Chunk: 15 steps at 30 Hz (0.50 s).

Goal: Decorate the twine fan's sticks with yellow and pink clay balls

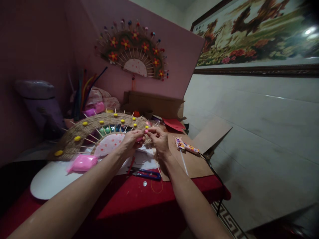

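Observation:
My left hand is closed around a lump of pink modelling clay, most of it hidden by the fingers. Right beside it, my right hand pinches a small bit of the same pink clay between thumb and fingertips. Both hands are raised in front of the right end of a fan-shaped piece of twine and thin sticks, dotted with yellow clay discs. Its inner half-circle is white with red spots. A bag of pink clay lies at the fan's lower left.
Blue-handled thread snips lie on the red tablecloth. A patterned glue gun rests on brown cardboard at the right, its cord trailing. Red paper is behind. A finished flowered fan hangs on the pink board.

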Available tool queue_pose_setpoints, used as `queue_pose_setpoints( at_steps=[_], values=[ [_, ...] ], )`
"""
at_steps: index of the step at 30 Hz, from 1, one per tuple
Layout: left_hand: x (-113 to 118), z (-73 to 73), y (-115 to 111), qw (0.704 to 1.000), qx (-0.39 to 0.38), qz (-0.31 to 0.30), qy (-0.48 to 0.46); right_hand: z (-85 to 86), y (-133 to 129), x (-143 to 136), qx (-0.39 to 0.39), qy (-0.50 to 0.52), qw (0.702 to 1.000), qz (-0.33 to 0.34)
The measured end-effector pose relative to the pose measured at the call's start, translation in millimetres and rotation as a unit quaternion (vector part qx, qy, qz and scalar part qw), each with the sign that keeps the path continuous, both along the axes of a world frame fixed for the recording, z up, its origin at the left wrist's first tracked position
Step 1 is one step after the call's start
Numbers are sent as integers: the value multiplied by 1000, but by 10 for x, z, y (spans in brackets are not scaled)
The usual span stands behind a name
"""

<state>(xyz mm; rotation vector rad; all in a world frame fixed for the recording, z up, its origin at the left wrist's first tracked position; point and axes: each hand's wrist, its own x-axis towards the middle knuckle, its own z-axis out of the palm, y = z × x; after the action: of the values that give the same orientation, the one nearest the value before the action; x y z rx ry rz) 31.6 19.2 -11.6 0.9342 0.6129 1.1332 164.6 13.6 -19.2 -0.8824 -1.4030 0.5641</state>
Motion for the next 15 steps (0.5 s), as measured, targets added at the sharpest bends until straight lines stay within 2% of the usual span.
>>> queue_pose_setpoints(
  at_steps=[9,10,12,14,15],
  values=[
    [2,18,-12,1000,1,-2,12,-8,32,28,-19,13,1000,-6],
    [5,26,-15,1000,3,4,15,-15,51,59,-25,30,999,-30],
    [15,32,-10,999,11,30,32,-42,104,152,-42,78,988,-123],
    [25,17,14,993,43,82,72,-87,170,267,-80,123,965,-219],
    [28,3,33,986,72,116,94,-114,206,320,-109,136,958,-229]
  ],
)
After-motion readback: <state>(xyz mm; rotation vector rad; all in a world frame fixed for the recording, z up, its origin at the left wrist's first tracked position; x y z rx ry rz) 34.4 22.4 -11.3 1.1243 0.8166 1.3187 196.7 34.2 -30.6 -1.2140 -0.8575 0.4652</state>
